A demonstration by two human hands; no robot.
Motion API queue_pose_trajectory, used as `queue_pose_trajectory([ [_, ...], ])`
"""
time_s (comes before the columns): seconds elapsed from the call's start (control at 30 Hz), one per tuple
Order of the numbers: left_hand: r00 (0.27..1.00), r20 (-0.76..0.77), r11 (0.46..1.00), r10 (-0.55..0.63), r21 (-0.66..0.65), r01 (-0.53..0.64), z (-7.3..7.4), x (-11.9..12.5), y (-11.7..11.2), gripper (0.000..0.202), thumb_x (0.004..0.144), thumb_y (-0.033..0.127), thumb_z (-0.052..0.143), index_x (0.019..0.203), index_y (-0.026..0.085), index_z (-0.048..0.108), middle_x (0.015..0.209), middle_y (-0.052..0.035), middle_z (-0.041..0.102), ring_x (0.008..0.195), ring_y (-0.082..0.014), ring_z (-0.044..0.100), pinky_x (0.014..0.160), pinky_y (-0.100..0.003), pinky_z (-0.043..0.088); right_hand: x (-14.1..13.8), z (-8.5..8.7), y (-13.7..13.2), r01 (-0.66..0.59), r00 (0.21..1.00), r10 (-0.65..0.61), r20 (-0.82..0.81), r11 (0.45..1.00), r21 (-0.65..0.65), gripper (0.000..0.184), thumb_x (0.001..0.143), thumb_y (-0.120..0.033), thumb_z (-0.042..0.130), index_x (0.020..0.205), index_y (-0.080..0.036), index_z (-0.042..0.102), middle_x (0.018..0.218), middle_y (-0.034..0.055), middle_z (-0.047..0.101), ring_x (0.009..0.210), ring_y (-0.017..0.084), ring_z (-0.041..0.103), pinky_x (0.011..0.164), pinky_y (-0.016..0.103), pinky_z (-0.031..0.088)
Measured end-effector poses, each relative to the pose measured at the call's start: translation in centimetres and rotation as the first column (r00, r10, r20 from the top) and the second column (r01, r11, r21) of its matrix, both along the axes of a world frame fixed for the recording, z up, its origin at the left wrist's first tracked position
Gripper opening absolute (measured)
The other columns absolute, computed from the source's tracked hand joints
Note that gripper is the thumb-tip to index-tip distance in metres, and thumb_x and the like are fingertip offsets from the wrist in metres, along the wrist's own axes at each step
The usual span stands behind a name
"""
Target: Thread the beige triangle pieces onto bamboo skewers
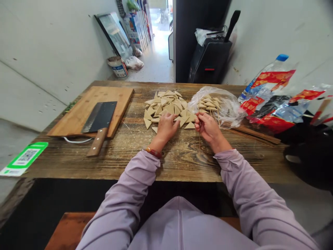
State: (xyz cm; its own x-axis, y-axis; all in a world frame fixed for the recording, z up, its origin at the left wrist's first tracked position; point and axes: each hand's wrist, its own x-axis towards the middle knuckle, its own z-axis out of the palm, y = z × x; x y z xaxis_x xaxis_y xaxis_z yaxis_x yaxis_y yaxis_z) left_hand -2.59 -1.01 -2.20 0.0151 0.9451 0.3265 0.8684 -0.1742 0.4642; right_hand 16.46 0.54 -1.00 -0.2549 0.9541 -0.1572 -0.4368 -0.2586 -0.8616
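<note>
1. A heap of flat, beige triangular pieces of pressed bean curd [163,107] lies on a weathered plank desk [182,163], directly in front of the person and just beyond their hands. More of the same triangles sit in a crumpled clear plastic bag [230,111] just to the right of the heap.
2. The left hand [165,129] rests at the near edge of the heap, its fingers curled and reaching toward the right hand. It touches the triangles there, though from here I cannot tell whether it is gripping one. A braided red-and-brown bracelet [153,152] circles that wrist, below a lilac sleeve [135,177].
3. The right hand [208,129] is half closed, its thumb and fingers pinching a thin wooden skewer [199,139] that stands nearly upright. It sits between the heap and the bag, close to both.
4. A long bundle of thin wooden skewers [251,132] lies on the desk to the right of that hand, below the bag.
5. To the left of the heap, a rectangular wooden cutting board [117,99] carries a broad steel cleaver [100,116] with a wooden handle overhanging the board's near edge.
6. At the far right, a clear plastic bottle with a blue cap [270,78] leans among red-printed plastic wrappers [273,125]. A green-bordered QR code card [24,159] sits off the desk's left edge.
</note>
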Motion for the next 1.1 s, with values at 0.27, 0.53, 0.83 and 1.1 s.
queue_pose_trajectory([
  [0.27,0.982,-0.183,0.997,0.043,-0.062,-0.055,-0.2,2.4,1.1,0.025,0.085,0.032,0.062,0.101,0.015,0.072,0.107,-0.0163,0.063,0.107,-0.0317,0.055,0.094,-0.043,0.041,0.1,0.2,0.1,0.084,0.990,-0.092,0.106,0.993,0.078,0.017,0.073,-0.028,0.064,0.086,-0.019,0.057,0.062,-0.0067,0.061,0.050,0.007,0.059,0.046,0.016,0.044],
  [0.53,0.778,0.626,0.995,0.052,-0.095,0.010,0.0,1.5,-0.4,0.010,0.075,0.018,0.068,0.076,0.017,0.058,0.070,0.0002,0.058,0.068,-0.0138,0.055,0.066,-0.027,0.043,-0.4,0.8,-0.4,0.103,0.972,-0.146,0.183,0.970,0.222,0.012,0.064,-0.026,0.061,0.074,-0.018,0.061,0.054,-0.0081,0.051,0.043,0.004,0.041,0.039,0.015,0.028],
  [0.83,0.026,0.982,0.973,0.187,-0.189,0.136,1.9,-0.6,-3.0,0.028,0.065,0.017,0.082,0.088,0.012,0.067,0.075,-0.0003,0.067,0.060,-0.0059,0.058,0.056,-0.018,0.042,-1.7,0.5,-3.9,-0.221,0.874,-0.079,0.480,0.814,0.537,0.023,0.075,-0.023,0.056,0.093,-0.020,0.071,0.061,-0.0052,0.049,0.052,0.009,0.041,0.049,0.023,0.033],
  [1.1,-0.062,0.980,0.970,0.191,-0.179,0.164,2.4,-0.9,-2.5,0.022,0.069,0.012,0.080,0.088,0.011,0.068,0.074,-0.0011,0.069,0.062,-0.0055,0.061,0.055,-0.016,0.041,-2.5,0.1,-5.0,-0.263,0.770,-0.281,0.573,0.679,0.685,0.028,0.085,-0.026,0.055,0.106,-0.023,0.074,0.070,0.0003,0.065,0.055,0.014,0.049,0.059,0.028,0.042],
])
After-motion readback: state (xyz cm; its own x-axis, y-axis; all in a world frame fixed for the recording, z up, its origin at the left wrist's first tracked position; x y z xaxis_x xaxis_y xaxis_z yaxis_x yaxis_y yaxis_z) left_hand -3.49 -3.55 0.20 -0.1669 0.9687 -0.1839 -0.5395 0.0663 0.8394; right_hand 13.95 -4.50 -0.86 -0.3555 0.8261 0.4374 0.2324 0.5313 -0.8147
